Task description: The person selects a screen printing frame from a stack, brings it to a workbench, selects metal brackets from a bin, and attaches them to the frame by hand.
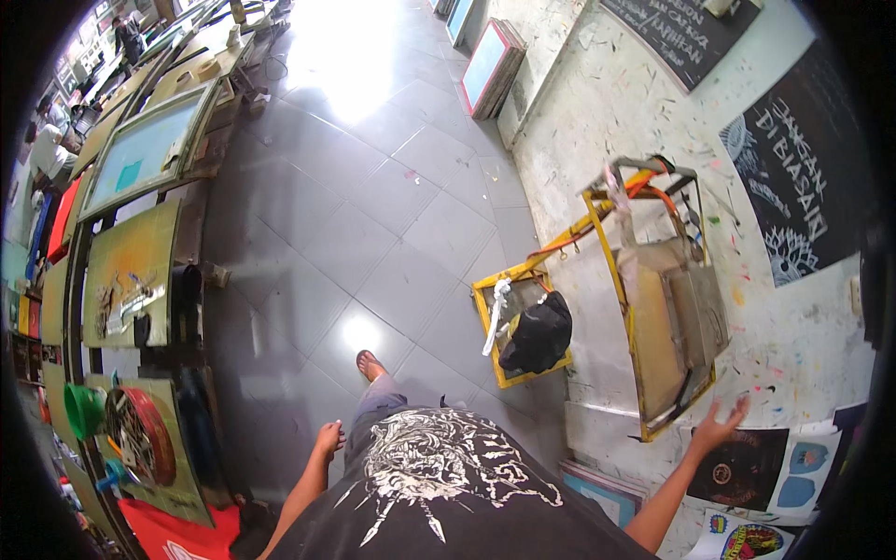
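Note:
My left hand point(329, 438) hangs beside my left thigh over the grey tiled floor point(364, 224). Its fingers are loosely bent and partly apart, with nothing visible in them. Out to the right, my right hand point(721, 427) is raised with spread fingers and holds nothing. It is nearest to the lower end of a yellow metal frame with a boxy, stained machine point(667, 322) in it. Whether the hand touches the wall or the frame, I cannot tell. Posters point(742, 469) on the wall appear beside that wrist.
Along the left runs a long worktable with screen frames point(145, 154), a tool-strewn board point(131, 280) and a red round container of sticks point(149, 434). A black bag point(539, 334) rests on the yellow base at right. More frames point(490, 70) lean against the wall. People work far left.

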`<state>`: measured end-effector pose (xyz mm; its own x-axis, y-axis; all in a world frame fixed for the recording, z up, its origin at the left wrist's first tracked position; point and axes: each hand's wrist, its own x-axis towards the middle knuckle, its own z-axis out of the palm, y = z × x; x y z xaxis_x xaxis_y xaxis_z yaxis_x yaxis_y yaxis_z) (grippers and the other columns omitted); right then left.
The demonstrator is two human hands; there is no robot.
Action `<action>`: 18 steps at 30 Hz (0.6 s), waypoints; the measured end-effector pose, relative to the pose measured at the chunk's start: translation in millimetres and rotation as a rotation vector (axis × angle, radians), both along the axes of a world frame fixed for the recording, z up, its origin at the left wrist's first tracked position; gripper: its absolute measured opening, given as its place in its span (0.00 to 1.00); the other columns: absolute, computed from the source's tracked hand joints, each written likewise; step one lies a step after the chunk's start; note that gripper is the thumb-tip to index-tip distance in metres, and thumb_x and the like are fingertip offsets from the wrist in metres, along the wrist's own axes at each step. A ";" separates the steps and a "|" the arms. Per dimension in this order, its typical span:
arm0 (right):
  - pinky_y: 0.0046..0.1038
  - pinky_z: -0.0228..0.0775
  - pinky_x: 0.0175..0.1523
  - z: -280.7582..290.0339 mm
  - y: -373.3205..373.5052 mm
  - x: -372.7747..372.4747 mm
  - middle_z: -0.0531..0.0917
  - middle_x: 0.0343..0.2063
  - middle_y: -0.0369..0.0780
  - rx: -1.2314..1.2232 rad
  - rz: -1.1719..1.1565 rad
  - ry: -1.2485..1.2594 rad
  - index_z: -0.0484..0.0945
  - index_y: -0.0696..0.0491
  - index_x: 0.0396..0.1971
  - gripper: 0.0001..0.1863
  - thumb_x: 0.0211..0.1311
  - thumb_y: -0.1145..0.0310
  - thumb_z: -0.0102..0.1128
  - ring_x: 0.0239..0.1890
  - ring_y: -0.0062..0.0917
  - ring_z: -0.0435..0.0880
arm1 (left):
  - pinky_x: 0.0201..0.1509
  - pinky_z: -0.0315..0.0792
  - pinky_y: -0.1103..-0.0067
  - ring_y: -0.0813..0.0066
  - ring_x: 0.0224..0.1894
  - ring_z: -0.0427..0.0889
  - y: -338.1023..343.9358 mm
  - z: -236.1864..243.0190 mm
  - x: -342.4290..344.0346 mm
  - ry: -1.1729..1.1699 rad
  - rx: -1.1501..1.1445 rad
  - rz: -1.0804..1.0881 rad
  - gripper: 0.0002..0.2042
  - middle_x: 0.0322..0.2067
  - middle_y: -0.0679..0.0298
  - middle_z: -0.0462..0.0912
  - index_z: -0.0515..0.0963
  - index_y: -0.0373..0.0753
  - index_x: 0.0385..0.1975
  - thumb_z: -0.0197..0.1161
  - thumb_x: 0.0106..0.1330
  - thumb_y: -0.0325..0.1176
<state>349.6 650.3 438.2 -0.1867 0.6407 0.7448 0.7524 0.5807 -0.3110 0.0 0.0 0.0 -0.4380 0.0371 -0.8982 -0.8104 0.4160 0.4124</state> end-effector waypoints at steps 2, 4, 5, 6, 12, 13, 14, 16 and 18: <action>0.34 0.57 0.66 62.8 -47.1 -34.6 0.72 0.57 0.45 0.098 0.058 -0.001 0.65 0.58 0.60 0.26 0.62 0.74 0.58 0.58 0.32 0.71 | 0.28 0.70 0.76 0.73 0.29 0.78 11.2 -4.2 -5.4 -0.074 -0.034 -0.096 0.20 0.29 0.62 0.78 0.75 0.38 0.40 0.57 0.66 0.52; 0.33 0.59 0.64 57.2 -81.0 -156.6 0.73 0.55 0.45 0.067 0.185 0.095 0.66 0.59 0.58 0.24 0.60 0.76 0.57 0.57 0.31 0.72 | 0.32 0.72 0.72 0.69 0.31 0.80 1.5 18.6 -177.9 0.116 -0.110 -0.273 0.21 0.28 0.57 0.80 0.77 0.34 0.36 0.58 0.65 0.51; 0.33 0.60 0.63 58.9 -90.9 -193.5 0.74 0.54 0.45 -0.009 0.291 0.069 0.67 0.59 0.57 0.24 0.60 0.76 0.57 0.56 0.30 0.72 | 0.35 0.73 0.71 0.66 0.33 0.80 14.1 3.8 -211.8 0.208 -0.120 -0.336 0.22 0.29 0.54 0.81 0.77 0.32 0.35 0.58 0.64 0.50; 0.32 0.62 0.62 60.2 -101.4 -227.6 0.74 0.53 0.44 -0.092 0.396 0.016 0.69 0.59 0.55 0.23 0.59 0.76 0.57 0.55 0.30 0.73 | 0.39 0.73 0.69 0.63 0.35 0.81 26.2 -11.4 -231.4 0.274 -0.126 -0.401 0.23 0.30 0.51 0.82 0.77 0.30 0.35 0.58 0.64 0.50; 0.30 0.70 0.53 -10.6 -138.2 -447.0 0.81 0.44 0.42 -0.959 0.795 -0.218 0.76 0.58 0.47 0.23 0.49 0.70 0.68 0.45 0.27 0.80 | 0.36 0.71 0.69 0.62 0.31 0.77 218.3 98.3 -470.9 0.789 -0.021 -0.508 0.13 0.27 0.53 0.80 0.73 0.33 0.27 0.66 0.56 0.37; 0.28 0.71 0.51 -23.2 -128.4 -480.8 0.82 0.42 0.41 -1.058 0.849 -0.264 0.76 0.58 0.48 0.23 0.49 0.70 0.69 0.44 0.26 0.81 | 0.34 0.70 0.70 0.64 0.30 0.77 246.7 118.0 -501.3 0.825 0.032 -0.484 0.13 0.26 0.53 0.79 0.72 0.33 0.25 0.66 0.56 0.35; 0.28 0.71 0.51 -37.3 -116.7 -509.9 0.82 0.43 0.42 -1.153 0.855 -0.289 0.76 0.59 0.48 0.23 0.50 0.70 0.68 0.44 0.26 0.81 | 0.34 0.71 0.71 0.65 0.29 0.77 262.2 125.3 -515.5 0.825 0.071 -0.493 0.13 0.25 0.54 0.79 0.72 0.33 0.25 0.67 0.55 0.35; 0.27 0.72 0.50 -62.9 -84.2 -571.9 0.82 0.43 0.42 -1.325 0.867 -0.325 0.75 0.59 0.49 0.23 0.53 0.69 0.67 0.45 0.25 0.81 | 0.33 0.71 0.72 0.68 0.28 0.77 295.9 136.5 -556.2 0.844 0.156 -0.514 0.13 0.23 0.54 0.79 0.73 0.32 0.24 0.68 0.54 0.35; 0.26 0.72 0.51 -109.1 -39.7 -639.1 0.82 0.43 0.43 -1.483 0.870 -0.176 0.75 0.60 0.50 0.22 0.56 0.67 0.66 0.45 0.25 0.81 | 0.31 0.71 0.73 0.69 0.26 0.76 294.4 118.0 -580.2 1.008 0.103 -0.603 0.13 0.22 0.55 0.79 0.75 0.33 0.22 0.69 0.53 0.36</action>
